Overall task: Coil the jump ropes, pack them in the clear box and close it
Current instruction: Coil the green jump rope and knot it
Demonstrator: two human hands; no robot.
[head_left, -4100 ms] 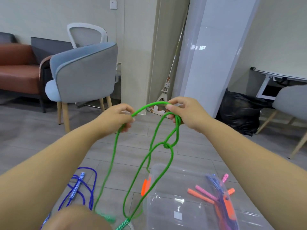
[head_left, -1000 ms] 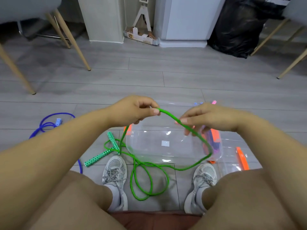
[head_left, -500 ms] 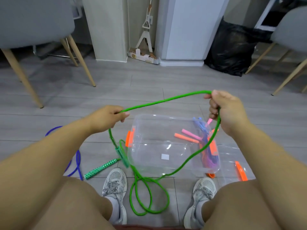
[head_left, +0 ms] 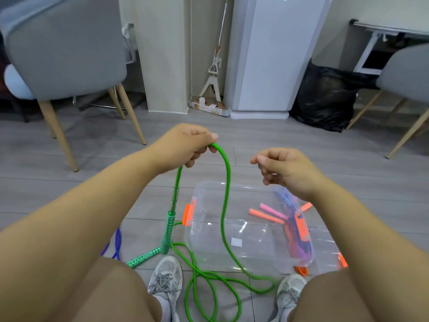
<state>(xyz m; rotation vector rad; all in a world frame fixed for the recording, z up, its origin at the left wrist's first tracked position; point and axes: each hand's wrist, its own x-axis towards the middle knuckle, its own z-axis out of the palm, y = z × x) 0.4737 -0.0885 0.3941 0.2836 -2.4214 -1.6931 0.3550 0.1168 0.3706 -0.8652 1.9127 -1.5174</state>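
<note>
My left hand grips the green jump rope near its top bend, above the floor. One green patterned handle hangs from that hand; the other handle lies on the floor by my left shoe. The rope's slack loops on the floor between my feet. My right hand hovers to the right with loosely curled fingers and holds nothing. The clear box with orange latches stands open on the floor below my hands, with purple, pink and orange ropes inside at its right end.
A blue jump rope lies on the floor at the left, partly hidden by my arm. A grey chair stands far left, a black bag and another chair far right. The clear lid lies right of the box.
My right hand has let go of the green rope and dropped lower. My left hand has risen and moved right, so the rope now hangs from it alone.
</note>
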